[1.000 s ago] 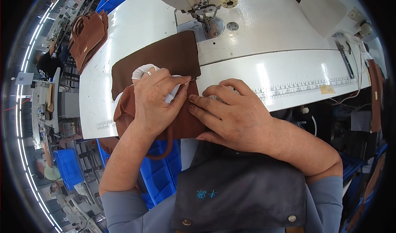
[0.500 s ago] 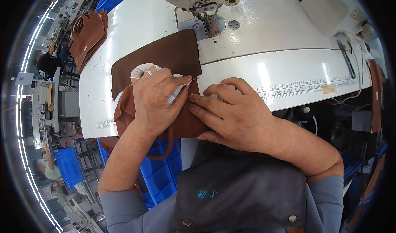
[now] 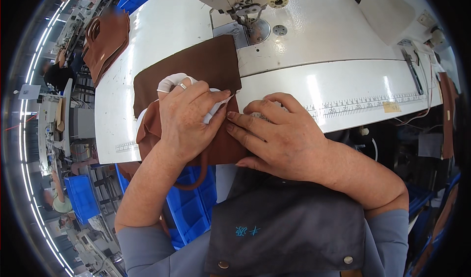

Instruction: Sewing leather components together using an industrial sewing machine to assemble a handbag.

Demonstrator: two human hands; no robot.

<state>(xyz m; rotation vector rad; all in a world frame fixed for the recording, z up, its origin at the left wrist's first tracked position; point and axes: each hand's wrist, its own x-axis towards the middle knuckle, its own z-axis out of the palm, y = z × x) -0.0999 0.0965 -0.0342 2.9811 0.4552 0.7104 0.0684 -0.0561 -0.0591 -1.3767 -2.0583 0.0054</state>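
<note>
Left hand [image 3: 185, 117]: thumb and forefinger drawn together on the white lining [image 3: 214, 111], at the bag's edge; whether a small tool or thread sits between the tips, cannot tell. Right hand [image 3: 283, 137]: fingers a little spread, clamped on nothing, fingertips resting on the bag.

Bag [image 3: 228, 147]: reddish brown, under both hands at the table's near edge; its strap [image 3: 203, 171] loops down over that edge. Dark panel [image 3: 191, 63] lies flat just beyond; its join to the bag is hidden.

Step in hand, by judgement: working the lining edge, right hand steadying. Next move seems to call for a firm pinch and a flat bag, so the edge does not slip.

Farther out: ruler [image 3: 348, 106] along the table [image 3: 289, 88], sewing machine [image 3: 245, 9] beyond the panel, blue crate [image 3: 194, 208] below.
</note>
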